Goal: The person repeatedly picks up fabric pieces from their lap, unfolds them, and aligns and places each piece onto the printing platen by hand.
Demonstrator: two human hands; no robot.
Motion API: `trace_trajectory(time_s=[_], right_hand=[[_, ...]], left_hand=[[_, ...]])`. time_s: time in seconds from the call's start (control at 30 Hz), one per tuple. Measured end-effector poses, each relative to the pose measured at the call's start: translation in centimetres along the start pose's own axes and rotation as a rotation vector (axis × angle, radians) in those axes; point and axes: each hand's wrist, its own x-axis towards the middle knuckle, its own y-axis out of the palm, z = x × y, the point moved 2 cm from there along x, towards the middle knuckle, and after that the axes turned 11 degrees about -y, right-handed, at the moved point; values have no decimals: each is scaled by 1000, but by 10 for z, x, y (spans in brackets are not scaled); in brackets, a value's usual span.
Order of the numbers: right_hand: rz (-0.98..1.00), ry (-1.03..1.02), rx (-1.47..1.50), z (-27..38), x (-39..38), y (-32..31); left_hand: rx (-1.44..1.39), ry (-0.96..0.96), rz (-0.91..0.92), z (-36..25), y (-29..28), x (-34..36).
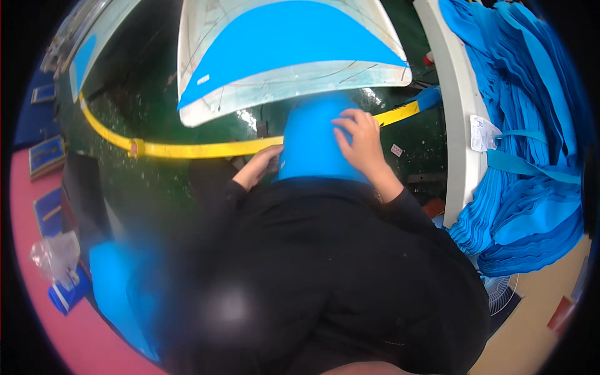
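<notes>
A blue fabric piece (pixel 312 140) hangs in front of my body, its upper part blurred. My left hand (pixel 259 167) is closed at its left edge, fingertips partly hidden at the cloth. Over the right side of the fabric lies my right hand (pixel 362 140), its fingers bent and apart, with thumb and fingertips against the cloth. Just beyond is a pale curved board (pixel 250 103) carrying a large blue curved fabric panel (pixel 294 34) with a small white label near its left end.
A yellow band (pixel 206 150) curves across before me above the dark green floor (pixel 162 187). At right, stacked blue cut pieces (pixel 531 219) with a white paper tag (pixel 482 133) lie beside a white edge (pixel 459 125). Left are a pink surface (pixel 28 219) and a clear plastic bag (pixel 57 256).
</notes>
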Motion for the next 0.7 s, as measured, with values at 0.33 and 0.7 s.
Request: trace_trajectory(time_s=[0.33,0.7], right_hand=[[206,191,573,61,21,29],[185,370,708,65,24,43]], left_hand=[[246,634,-151,-53,25,-81],[47,422,-203,-59,48,-99]])
